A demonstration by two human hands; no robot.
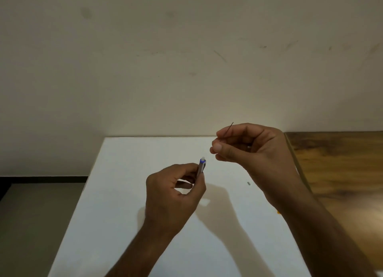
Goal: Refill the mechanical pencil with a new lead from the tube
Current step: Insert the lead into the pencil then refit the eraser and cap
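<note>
My left hand grips a silver mechanical pencil with a blue ring and a white end that points up and away; most of the barrel is hidden in my fist. Up and to the right, my right hand pinches a thin dark lead between thumb and forefinger, its free end sticking up past the fingers. The lead and the pencil's top are apart, with a small gap between them. Both hands hover above the white table. The lead tube is not clearly in view.
A small grey piece lies on the white table under my right hand. A tiny orange bit shows at my right forearm's edge. A wooden surface adjoins on the right. A cream wall rises behind; grey floor lies left.
</note>
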